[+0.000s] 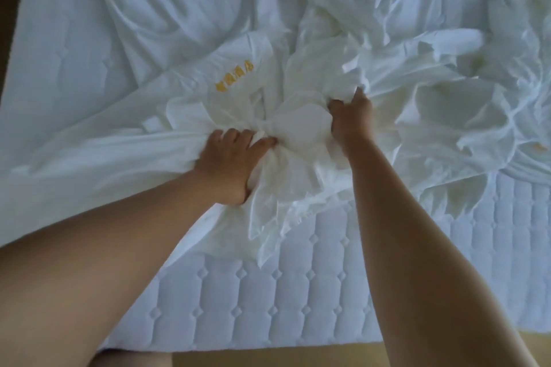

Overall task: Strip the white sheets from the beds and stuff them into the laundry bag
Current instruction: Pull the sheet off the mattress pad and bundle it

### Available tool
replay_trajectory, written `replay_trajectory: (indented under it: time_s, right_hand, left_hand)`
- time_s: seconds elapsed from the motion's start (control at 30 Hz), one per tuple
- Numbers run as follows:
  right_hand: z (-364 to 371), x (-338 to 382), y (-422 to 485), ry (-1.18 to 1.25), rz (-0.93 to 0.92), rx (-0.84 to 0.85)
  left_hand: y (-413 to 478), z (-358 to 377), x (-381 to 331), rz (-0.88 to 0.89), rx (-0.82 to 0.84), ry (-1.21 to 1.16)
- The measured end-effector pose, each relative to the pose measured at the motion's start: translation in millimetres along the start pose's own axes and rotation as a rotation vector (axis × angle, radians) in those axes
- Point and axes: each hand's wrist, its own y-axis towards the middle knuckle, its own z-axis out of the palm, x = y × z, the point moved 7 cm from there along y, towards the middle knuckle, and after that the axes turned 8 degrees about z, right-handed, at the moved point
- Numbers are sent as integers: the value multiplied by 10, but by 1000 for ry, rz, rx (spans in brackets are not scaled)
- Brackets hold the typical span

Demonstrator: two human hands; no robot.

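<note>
Head view | left hand [229, 158] and right hand [351, 116] grip bunched sheet [298, 125] | quilted mattress [268, 301] bare beneath | gold lettering [234, 77] beside the bunch

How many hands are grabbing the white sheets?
2. The left hand grips the bunched white sheets near the middle of the view; the right hand grips the same bunch just to its right.

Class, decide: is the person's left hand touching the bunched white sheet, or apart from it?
Touching. The head view shows the left hand with fingers curled into the bunched white sheet, fabric gathered in its grip.
</note>
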Motion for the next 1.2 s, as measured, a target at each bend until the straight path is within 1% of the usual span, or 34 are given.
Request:
replay_trajectory:
  time_s: [0.1,0.13,0.17,0.23,0.27,0.3,0.33,0.37,0.4,0.47,0.53,0.57,0.6,0.67,0.73,0.77,0.83,0.87,0.9,0.93,0.97,1.0,1.03,1.07,1.1,1.13,1.17,1.2]
  right_hand:
    - [103,258,-320,-317,-199,5]
    - [124,353,-457,-337,-275,7]
    - [153,440,-595,-279,-326,33]
    - [234,637,-882,-88,-354,163]
    - [304,731,-1020,-37,-349,238]
    - [375,819,-1146,-7,-347,294]
    - [451,909,-1267,15,-351,340]
    - [541,990,-1386,25,-355,378]
    - [643,1059,-1484,-6,-364,404]
    - [896,1173,-1658,-168,-401,437]
    - [1134,1229,-1802,-267,-410,491]
    - [1223,1227,-1862,-283,-406,519]
    - [1279,1225,-1919,-301,-412,530]
    - [1331,1151,-2016,-364,-436,517]
    - [1291,1014,-2052,-422,-467,452]
    - [1238,941,-2063,-405,-482,428]
    - [1003,872,-2119,-218,-543,367]
    - [835,837,-2127,-104,-575,278]
    - [643,754,-2133,-3,-584,149]
    - [461,615,-2142,81,-542,17]
    - [323,402,-2145,160,-430,-103]
    - [252,162,-2145,232,-242,-176]
    - [300,-125,-2154,287,18,-177]
    - [433,-395,-2215,323,287,-114]
    - [614,-603,-2326,374,508,-8]
    - [810,-716,-2435,468,653,110]
    - [1013,-751,-2520,585,746,232]
    - [1205,-718,-2565,704,791,347]
  left_hand:
    - [2,-28,130,7,3,-52]
    - [-13,-56,136,8,-1,-61]
    - [-34,-70,128,15,-6,-65]
    - [-109,-105,117,37,-51,-53]
    - [-178,-138,133,49,-110,-47]
    - [-283,-191,186,33,-209,-51]
    - [-425,-243,259,-2,-321,-64]
    - [-595,-284,335,-50,-397,-74]
    - [-784,-325,401,-109,-453,-78]
    - [-1134,-427,522,-251,-509,-47]
    - [-1328,-484,653,-372,-478,-2]
    - [-1352,-500,725,-390,-450,3]
    - [-1328,-489,787,-360,-426,-4]
    - [-1179,-412,867,-220,-349,-136]
    - [-978,-264,890,-138,-182,-346]
    - [-908,-196,876,-128,-133,-388]
    - [-809,-147,863,-123,-125,-348]
    - [-770,-137,879,-119,-127,-328]
    - [-747,-124,911,-125,-123,-331]
    - [-729,-113,953,-135,-114,-346]
    - [-712,-111,987,-146,-101,-359]
    - [-690,-127,1018,-161,-90,-370]
    - [-670,-151,1046,-181,-76,-376]
    - [-650,-166,1070,-202,-60,-383]
    - [-632,-158,1097,-226,-44,-401]
    - [-619,-144,1124,-256,-34,-431]
    - [-612,-119,1150,-287,-24,-470]
    - [-608,-109,1164,-308,-20,-502]
